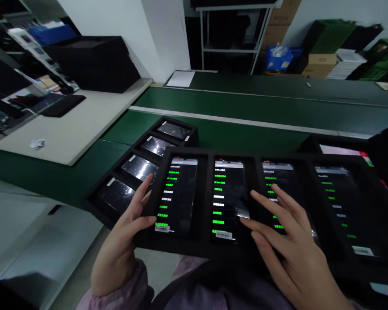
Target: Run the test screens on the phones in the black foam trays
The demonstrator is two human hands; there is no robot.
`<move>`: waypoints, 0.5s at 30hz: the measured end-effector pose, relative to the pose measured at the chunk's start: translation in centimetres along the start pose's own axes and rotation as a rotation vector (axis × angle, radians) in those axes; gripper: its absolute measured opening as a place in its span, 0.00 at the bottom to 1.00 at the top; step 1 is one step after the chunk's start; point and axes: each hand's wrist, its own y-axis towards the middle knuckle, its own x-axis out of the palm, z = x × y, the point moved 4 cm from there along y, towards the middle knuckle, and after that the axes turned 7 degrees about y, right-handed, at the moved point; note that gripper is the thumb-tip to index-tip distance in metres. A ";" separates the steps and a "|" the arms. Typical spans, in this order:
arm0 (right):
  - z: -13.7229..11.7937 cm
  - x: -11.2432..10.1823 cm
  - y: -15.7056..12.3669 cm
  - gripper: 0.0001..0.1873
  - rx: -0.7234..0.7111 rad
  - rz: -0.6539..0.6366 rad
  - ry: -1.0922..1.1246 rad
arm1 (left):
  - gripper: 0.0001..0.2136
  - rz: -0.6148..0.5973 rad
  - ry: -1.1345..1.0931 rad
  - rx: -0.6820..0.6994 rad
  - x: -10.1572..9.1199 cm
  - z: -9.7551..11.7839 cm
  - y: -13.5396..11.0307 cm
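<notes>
A black foam tray (204, 202) lies in front of me with smartphones in its slots, their lit screens listing green and white text lines. At its left end my left hand (124, 237) grips the edge, the thumb beside the leftmost phone (180, 193). My right hand (292, 234) is open above the middle of the tray, fingers apart. Its index fingertip is at the right edge of the second phone (228, 193); whether it touches is unclear. The same hand partly covers the third phone (280, 172). Farther right sits another lit phone (339, 202).
Behind the left hand, a second black tray (139, 144) holds several phones with dark screens. Another black tray (313, 146) stands at right. Beyond runs a green work surface (245, 103). At left is a pale table (64, 129) with a black box (93, 62).
</notes>
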 end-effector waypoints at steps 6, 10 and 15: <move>0.1 0.1 0.1 0.12 -0.057 -0.061 -0.003 | 0.49 0.009 0.046 0.013 -1.1 -1.3 0.9; -0.2 0.5 0.4 0.11 -0.100 -0.076 -0.012 | 0.49 -0.004 0.061 0.003 -1.5 -1.7 1.4; 0.2 -1.7 -0.8 0.14 -0.069 0.073 0.045 | 0.54 -0.030 0.107 -0.016 -0.9 -0.9 1.5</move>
